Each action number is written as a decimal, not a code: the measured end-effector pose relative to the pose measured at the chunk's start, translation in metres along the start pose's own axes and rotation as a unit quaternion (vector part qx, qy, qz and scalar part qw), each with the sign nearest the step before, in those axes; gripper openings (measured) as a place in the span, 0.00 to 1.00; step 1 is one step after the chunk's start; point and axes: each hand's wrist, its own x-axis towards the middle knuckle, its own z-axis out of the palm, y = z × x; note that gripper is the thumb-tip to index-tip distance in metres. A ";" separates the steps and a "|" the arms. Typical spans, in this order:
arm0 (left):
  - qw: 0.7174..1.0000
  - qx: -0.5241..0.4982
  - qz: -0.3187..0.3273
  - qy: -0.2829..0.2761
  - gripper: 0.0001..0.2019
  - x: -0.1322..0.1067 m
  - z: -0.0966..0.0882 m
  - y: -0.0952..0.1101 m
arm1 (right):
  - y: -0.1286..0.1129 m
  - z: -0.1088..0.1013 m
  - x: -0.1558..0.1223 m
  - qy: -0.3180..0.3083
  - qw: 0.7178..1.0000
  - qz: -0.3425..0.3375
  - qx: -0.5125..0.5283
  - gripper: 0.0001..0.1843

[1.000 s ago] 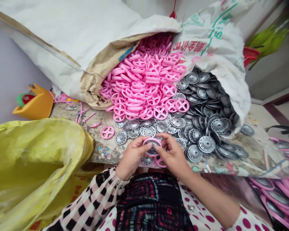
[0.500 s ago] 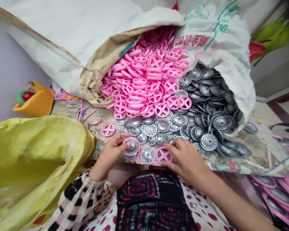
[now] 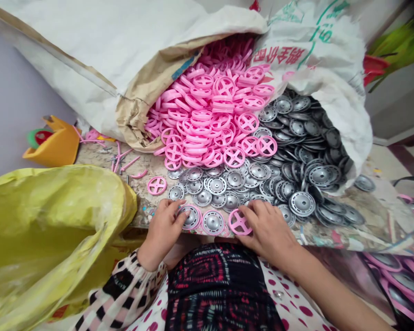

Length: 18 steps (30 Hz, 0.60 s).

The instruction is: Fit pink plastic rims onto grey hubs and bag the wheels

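My left hand (image 3: 163, 225) rests at the table's near edge, fingers curled on an assembled wheel (image 3: 191, 217), a grey disc inside a pink rim. A second assembled wheel (image 3: 212, 222) lies just right of it. My right hand (image 3: 267, 225) lies beside a bare pink spoked rim (image 3: 239, 221), fingertips touching it. Behind my hands loose grey discs (image 3: 227, 181) cover the table. A heap of pink rims (image 3: 210, 115) spills from a white sack (image 3: 124, 55).
A second sack (image 3: 331, 59) at the right spills grey discs (image 3: 307, 151). A yellow bag (image 3: 51, 230) gapes at my left. One pink rim (image 3: 156, 185) lies alone. An orange piece (image 3: 53, 145) sits far left. Assembled wheels (image 3: 396, 276) pile at lower right.
A second ago both hands held a wheel together above the table. My left hand has carried it left and down to the table edge; my right hand moved onto the pink rim.
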 end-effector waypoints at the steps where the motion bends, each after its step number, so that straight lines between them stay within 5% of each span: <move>1: 1.000 -0.003 0.013 0.023 0.17 -0.001 -0.001 0.006 | -0.001 -0.002 0.000 0.007 1.000 -0.001 0.024 0.26; 3: 0.997 -0.062 0.027 0.035 0.15 -0.003 -0.001 0.022 | -0.006 -0.007 0.002 0.018 0.996 -0.010 0.088 0.27; 5: 0.978 -0.202 -0.010 -0.053 0.16 -0.003 0.003 0.040 | -0.016 -0.013 0.007 0.024 0.988 -0.021 0.150 0.28; 7: 0.907 -0.363 -0.100 -0.186 0.19 -0.001 0.010 0.054 | -0.025 -0.017 0.014 0.028 0.983 -0.022 0.178 0.26; 9: 0.835 -0.461 -0.180 -0.239 0.19 0.001 0.017 0.061 | -0.029 -0.019 0.024 0.018 0.980 -0.033 0.193 0.25; 12: 0.802 -0.509 -0.256 -0.181 0.15 0.004 0.018 0.059 | -0.022 -0.015 0.040 0.018 0.981 -0.046 0.189 0.19; 18: 0.745 -0.568 -0.327 -0.122 0.09 0.009 0.007 0.052 | -0.010 0.002 0.072 0.073 0.994 -0.056 -0.050 0.17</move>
